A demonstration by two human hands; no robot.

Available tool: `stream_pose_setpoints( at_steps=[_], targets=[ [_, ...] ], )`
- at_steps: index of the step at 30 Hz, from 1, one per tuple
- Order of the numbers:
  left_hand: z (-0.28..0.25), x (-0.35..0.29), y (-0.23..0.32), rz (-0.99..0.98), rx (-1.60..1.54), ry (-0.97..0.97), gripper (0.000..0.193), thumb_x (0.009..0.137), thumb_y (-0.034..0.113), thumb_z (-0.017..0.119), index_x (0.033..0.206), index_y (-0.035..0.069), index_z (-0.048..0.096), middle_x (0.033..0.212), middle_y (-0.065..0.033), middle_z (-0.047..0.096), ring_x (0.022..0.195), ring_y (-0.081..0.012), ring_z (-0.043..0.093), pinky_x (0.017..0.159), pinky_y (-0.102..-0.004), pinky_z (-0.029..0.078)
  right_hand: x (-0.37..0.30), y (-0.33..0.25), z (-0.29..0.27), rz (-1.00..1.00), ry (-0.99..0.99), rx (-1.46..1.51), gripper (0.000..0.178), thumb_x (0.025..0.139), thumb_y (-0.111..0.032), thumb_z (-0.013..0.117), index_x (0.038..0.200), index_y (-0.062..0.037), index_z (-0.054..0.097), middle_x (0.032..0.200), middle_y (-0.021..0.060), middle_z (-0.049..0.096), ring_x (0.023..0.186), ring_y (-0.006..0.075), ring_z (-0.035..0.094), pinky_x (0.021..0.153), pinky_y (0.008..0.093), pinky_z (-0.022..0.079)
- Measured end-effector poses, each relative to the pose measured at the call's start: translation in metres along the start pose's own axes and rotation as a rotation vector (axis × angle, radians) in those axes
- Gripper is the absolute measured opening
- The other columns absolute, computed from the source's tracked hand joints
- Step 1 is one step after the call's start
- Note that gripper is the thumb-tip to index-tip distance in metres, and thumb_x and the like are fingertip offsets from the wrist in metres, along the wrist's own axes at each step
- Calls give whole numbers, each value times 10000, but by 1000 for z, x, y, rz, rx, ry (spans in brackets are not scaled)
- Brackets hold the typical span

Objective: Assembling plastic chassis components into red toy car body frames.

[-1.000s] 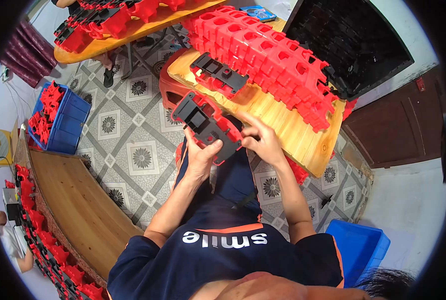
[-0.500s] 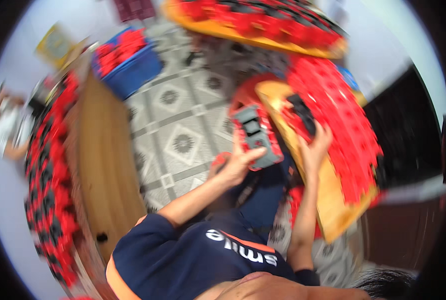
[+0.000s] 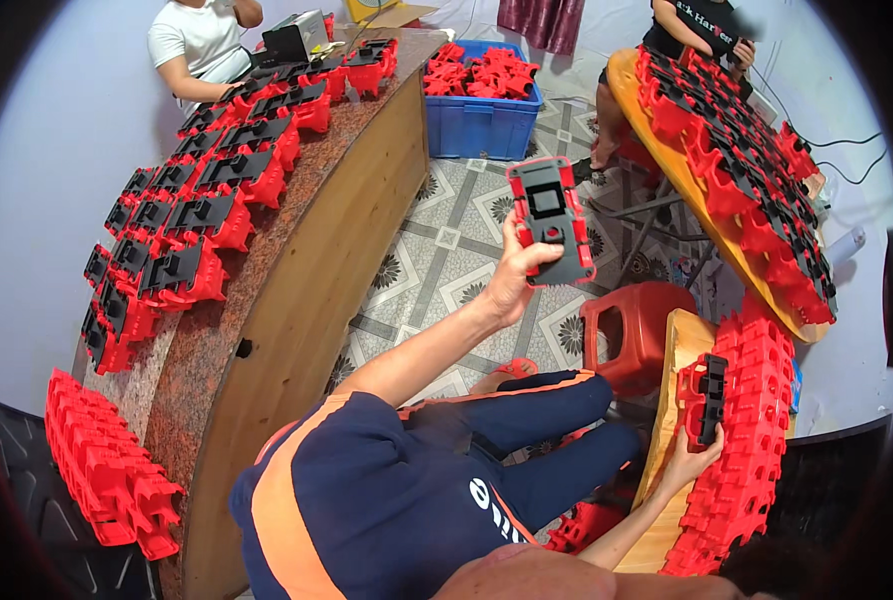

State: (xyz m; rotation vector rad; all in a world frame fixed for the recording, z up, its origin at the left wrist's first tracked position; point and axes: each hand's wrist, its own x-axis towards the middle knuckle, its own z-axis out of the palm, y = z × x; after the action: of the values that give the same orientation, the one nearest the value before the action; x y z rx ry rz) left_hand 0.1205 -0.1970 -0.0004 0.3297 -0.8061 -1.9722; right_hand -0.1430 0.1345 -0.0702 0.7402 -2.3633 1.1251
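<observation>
- Can see a room with pale walls point(image 3: 26, 260), a maroon curtain point(image 3: 541, 22) and a grey, flower-patterned tile floor point(image 3: 446, 200).
- Can see, along the left, a stone-topped counter point(image 3: 221, 320) with a wooden front, set with rows of red-and-black assemblies point(image 3: 221, 170).
- Near its far end, can see a blue crate point(image 3: 481, 130) heaped with red pieces point(image 3: 481, 75).
- At far right, can see an orange-yellow table point(image 3: 623, 75) crowded with similar assemblies.
- At near right, can see a plank table point(image 3: 688, 340) bearing a long stack of red frames point(image 3: 741, 450), just beside a red stool point(image 3: 656, 330).
- Pinching a red-and-black part point(image 3: 553, 220) above the floor with the left hand point(image 3: 513, 275), with thumb on the black face.
- Gripping a second part point(image 3: 712, 400) by its near end, over the plank table, with the right hand point(image 3: 694, 462); lifted or resting, cannot tell.
- Can make out white lettering on the navy shirt point(image 3: 366, 490), partly hidden, and pale lettering on a co-worker's dark top point(image 3: 701, 25).
</observation>
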Motion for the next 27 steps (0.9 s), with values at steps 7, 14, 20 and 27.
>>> stream_pose_setpoints(
  at_steps=[7, 14, 20, 27],
  targets=[
    [-18, 3, 33, 58, -48, 63, 807, 779, 120, 684, 1431, 144, 209, 1252, -87, 486, 1146, -213, 551, 960, -411, 498, -15, -35, 11, 19, -30, 100, 628, 762, -26, 773, 1320, -20, 486, 1303, 157, 498, 1216, 301, 482, 1053, 398, 382],
    [17, 27, 92, 317, -68, -83, 877, 772, 69, 668, 1470, 133, 142, 1248, -87, 491, 1138, -193, 532, 1002, -376, 462, -13, -145, 68, -68, -198, 577, 658, 770, 36, 770, 1342, -6, 447, 1331, 138, 473, 1193, 237, 496, 1032, 341, 415],
    [60, 42, 216, 857, -34, -142, 940, 734, -28, 630, 1483, 105, 77, 1130, -89, 568, 990, -172, 582, 888, -328, 504, -2, -205, 133, -122, -389, 855, 637, 780, 52, 756, 1340, -20, 461, 1294, 119, 515, 1156, 214, 521, 1015, 318, 424],
    [22, -47, 423, 1131, 561, 680, 737, 779, 47, 738, 1402, 32, 345, 1037, -96, 649, 927, -189, 629, 807, -315, 533, -23, -266, 173, -243, -543, 983, 658, 779, 80, 738, 1359, -39, 449, 1278, 108, 526, 1049, 179, 583, 836, 261, 516]
  ],
)
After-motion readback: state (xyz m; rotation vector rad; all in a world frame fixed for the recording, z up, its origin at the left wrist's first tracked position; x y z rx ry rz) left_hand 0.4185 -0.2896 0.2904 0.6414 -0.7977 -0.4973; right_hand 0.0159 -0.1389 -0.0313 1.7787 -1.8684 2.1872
